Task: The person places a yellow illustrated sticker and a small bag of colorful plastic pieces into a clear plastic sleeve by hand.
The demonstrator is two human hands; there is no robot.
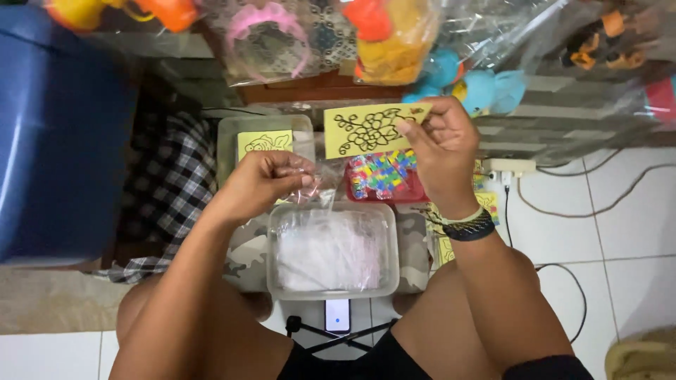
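Tight quarters above the lap, open floor to the right.

The clear tub (332, 251) of plastic bags fills the lap between both forearms; beyond it the red tray (386, 184) and a second tub (262, 141) stand close together, with hanging toy bags (394, 35) low overhead. A blue bin (60, 134) walls off the left. The white tile floor (634, 239) on the right lies open but for trailing cables (563, 211).
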